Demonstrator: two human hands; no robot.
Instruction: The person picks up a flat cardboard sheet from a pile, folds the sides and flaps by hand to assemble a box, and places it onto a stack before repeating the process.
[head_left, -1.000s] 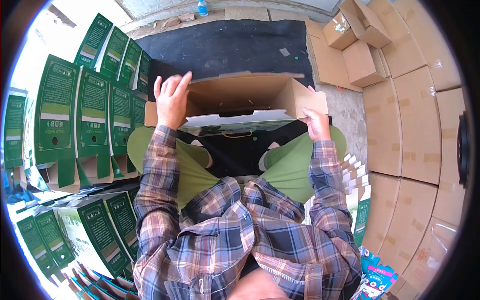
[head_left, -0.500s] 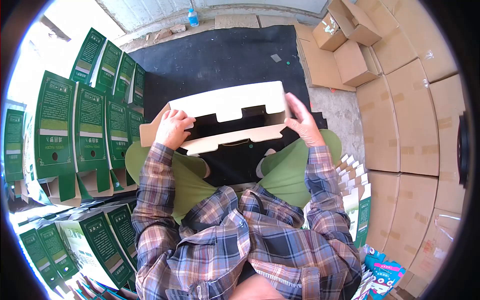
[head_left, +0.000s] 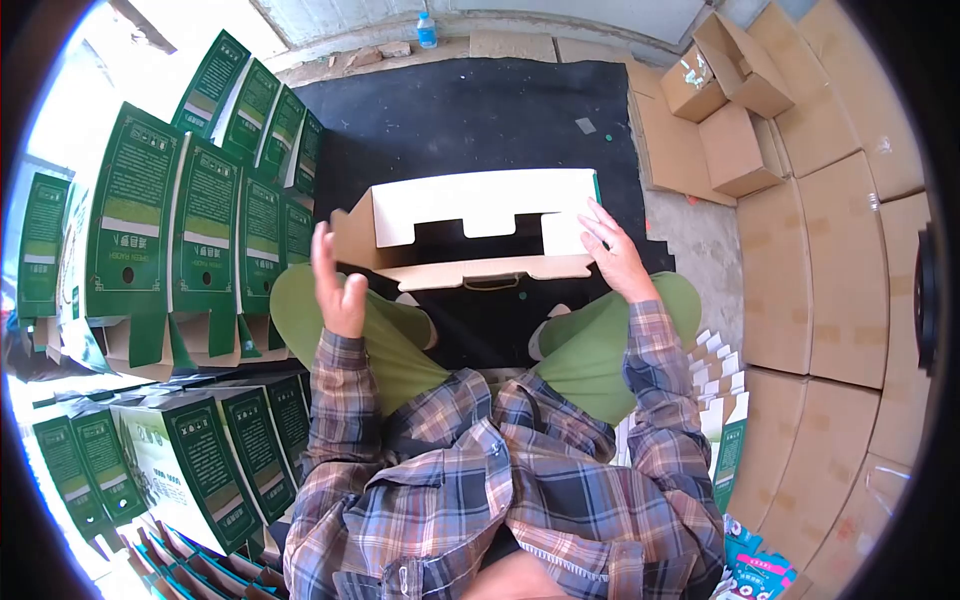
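Observation:
A partly folded carton [head_left: 480,195], white and brown with a green edge at its right end, stands open in front of my knees. Its near flap has cut-outs and a handle [head_left: 493,283]. At the carton's left end, my left hand [head_left: 341,287] is open, thumb apart from the upright fingers, close beside the brown side flap [head_left: 352,238]. Against the right end, my right hand [head_left: 618,258] lies with fingers stretched over the white inner flap and edge. Its palm is turned toward the carton, and the fingers are not wrapped round anything.
Rows of green printed cartons [head_left: 205,225] stand at the left. Large brown boxes [head_left: 840,270] are stacked at the right, with small open brown boxes [head_left: 740,145] at the back right. A black mat [head_left: 470,110] covers the floor; a blue-capped bottle [head_left: 427,32] stands beyond it.
My left hand has let go of the carton's left end and opened beside its flap. The right end flap is now folded in, with my right hand's fingers on it.

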